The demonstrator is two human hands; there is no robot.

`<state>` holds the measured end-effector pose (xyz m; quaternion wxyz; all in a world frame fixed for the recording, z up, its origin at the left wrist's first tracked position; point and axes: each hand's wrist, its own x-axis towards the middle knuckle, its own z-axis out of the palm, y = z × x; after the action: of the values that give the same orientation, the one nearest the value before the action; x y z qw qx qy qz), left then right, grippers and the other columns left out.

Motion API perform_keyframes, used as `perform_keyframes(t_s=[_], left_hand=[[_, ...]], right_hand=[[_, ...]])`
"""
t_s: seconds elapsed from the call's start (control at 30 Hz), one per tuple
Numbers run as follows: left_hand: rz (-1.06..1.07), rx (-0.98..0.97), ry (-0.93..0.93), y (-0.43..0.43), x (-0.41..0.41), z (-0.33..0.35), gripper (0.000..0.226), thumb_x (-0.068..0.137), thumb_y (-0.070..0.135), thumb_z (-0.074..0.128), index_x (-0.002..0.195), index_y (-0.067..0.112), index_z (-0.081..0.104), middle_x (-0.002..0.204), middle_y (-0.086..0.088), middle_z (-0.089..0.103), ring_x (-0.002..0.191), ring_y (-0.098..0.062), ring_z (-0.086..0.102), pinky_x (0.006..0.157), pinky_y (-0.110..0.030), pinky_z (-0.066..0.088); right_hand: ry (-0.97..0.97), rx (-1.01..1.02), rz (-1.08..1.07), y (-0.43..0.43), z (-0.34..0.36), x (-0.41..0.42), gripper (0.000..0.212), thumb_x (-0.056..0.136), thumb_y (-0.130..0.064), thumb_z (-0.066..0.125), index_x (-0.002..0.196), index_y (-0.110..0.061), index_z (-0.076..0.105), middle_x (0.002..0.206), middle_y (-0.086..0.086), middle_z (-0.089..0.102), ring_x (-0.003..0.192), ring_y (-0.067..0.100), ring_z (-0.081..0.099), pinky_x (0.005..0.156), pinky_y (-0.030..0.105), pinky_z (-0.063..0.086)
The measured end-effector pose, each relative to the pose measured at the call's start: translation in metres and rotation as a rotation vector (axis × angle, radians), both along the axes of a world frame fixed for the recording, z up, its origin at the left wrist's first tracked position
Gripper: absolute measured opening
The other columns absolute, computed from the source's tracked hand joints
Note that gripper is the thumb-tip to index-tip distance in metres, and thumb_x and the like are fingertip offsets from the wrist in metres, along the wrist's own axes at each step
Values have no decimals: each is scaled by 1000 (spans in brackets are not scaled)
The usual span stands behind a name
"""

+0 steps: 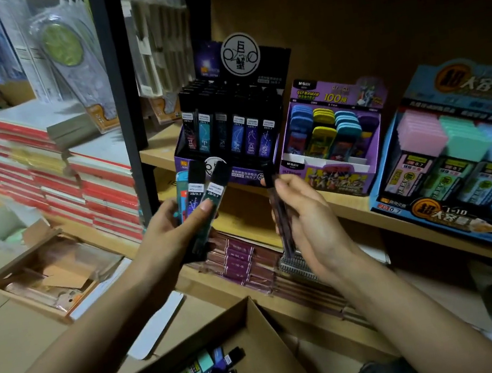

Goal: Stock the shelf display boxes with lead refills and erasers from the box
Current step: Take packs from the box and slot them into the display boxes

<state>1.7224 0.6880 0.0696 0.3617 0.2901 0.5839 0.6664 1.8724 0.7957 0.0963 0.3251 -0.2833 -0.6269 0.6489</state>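
At the shelf (349,208), left hand (166,238) grips three lead refills (204,192), right hand (306,222) pinches one.

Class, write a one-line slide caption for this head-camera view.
Left hand holds several lead refill tubes, right hand a single tube, before the dark display box.

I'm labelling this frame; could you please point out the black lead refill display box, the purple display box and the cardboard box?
black lead refill display box (240,55): head view, round header logo.
purple display box (338,179): head view, front panel.
cardboard box (215,336): head view, bare inner wall.
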Motion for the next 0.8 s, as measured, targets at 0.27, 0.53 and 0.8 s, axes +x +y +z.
perform_keyframes(t_s=[0.27, 0.53, 0.8], left_hand=[[128, 9, 30, -19, -26, 8, 62, 66, 44, 63, 121, 18, 49, 109, -12, 64, 93, -28, 67, 82, -50, 55], [168, 77, 29, -33, -37, 13, 62, 67, 40, 61, 124, 19, 48, 106, -7, 63, 83, -18, 69, 69, -35, 58], [209, 147, -8, -41, -49, 14, 53, 73, 34, 61, 120, 14, 50, 93, -6, 64, 60, -4, 67, 45, -14, 47]], right_hand=[[-128, 432, -64, 23, 34, -28, 8, 87, -17, 65, 93, -22, 63, 91, -2, 62, 88, 11, 60, 75, 17, 49], [-128, 681, -263, 74, 83, -90, 13, 81, -12, 71, 90, -14, 61, 79, -6, 58, 85, 19, 61, 83, 39, 55], [-252, 766, -258, 86, 67, -113, 18, 81, -15, 71, 98, -9, 67, 90, 4, 66, 91, 22, 64, 86, 44, 53]])
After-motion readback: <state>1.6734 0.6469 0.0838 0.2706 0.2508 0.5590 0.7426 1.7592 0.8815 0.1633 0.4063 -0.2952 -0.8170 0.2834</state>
